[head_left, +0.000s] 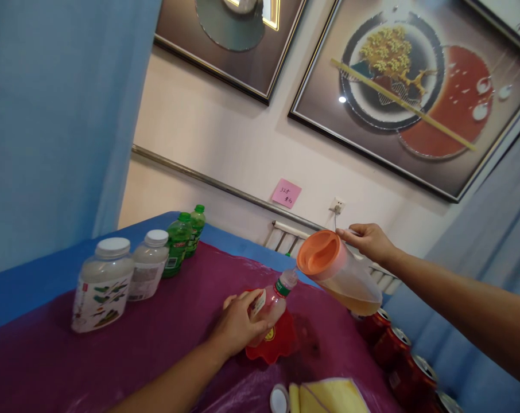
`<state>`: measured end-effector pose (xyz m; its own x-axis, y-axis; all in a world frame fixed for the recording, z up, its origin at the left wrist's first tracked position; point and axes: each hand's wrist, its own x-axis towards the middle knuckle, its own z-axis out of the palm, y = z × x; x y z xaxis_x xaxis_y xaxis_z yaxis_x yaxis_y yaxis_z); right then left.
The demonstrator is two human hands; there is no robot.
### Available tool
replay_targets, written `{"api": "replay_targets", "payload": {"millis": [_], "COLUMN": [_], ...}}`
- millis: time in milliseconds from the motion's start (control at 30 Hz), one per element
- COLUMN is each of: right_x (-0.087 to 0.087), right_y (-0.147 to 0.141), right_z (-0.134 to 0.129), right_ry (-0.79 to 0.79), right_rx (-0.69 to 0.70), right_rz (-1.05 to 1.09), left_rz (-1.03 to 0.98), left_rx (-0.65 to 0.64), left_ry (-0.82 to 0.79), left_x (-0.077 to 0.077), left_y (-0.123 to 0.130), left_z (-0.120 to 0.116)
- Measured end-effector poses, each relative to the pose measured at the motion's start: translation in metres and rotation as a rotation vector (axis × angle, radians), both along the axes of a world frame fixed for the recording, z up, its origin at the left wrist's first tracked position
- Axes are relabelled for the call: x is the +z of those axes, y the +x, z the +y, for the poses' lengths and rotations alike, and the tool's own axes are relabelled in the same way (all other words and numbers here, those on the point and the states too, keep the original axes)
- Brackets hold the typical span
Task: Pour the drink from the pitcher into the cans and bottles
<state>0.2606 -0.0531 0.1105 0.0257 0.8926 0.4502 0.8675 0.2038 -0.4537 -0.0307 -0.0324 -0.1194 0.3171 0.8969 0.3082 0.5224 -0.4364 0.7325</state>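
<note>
My left hand (236, 324) is closed around a clear plastic bottle (274, 307) with a green neck band, which leans to the right over a red scalloped dish (281, 344). My right hand (369, 241) grips the handle of a translucent plastic pitcher (350, 281) with an orange lid (321, 255). The pitcher is tipped to the left, its lid close beside the bottle's mouth. Yellowish-brown liquid lies low inside it. Whether liquid is passing between the two is too small to make out.
Two white-capped jars (103, 292) and two green bottles (178, 244) stand at left on the purple cover (178, 344). Several red cans (391, 347) line the right edge. A white cap (279, 398) and a folded yellow cloth (333, 397) lie in front.
</note>
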Motion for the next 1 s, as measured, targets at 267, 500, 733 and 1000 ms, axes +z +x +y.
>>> {"api": "replay_targets", "payload": {"millis": [267, 500, 733, 1000], "right_x": [0.0008, 0.0008, 0.0006, 0.0047], "right_y": [-0.0018, -0.0013, 0.0003, -0.0023], "right_z": [-0.0011, -0.0016, 0.0002, -0.0023], "right_ry": [0.02, 0.008, 0.014, 0.023], "right_rx": [-0.004, -0.01, -0.007, -0.007], "right_rz": [-0.02, -0.01, -0.036, -0.053], "left_rz": [0.006, 0.01, 0.019, 0.015], "left_rx": [0.011, 0.0, 0.011, 0.013], "left_ry": [-0.006, -0.01, -0.01, 0.011], "left_x": [-0.0019, -0.0004, -0.0009, -0.0026], "left_y": [0.0003, -0.0002, 0.0003, 0.0002], "left_z": [0.0009, 0.0007, 0.0007, 0.0009]}}
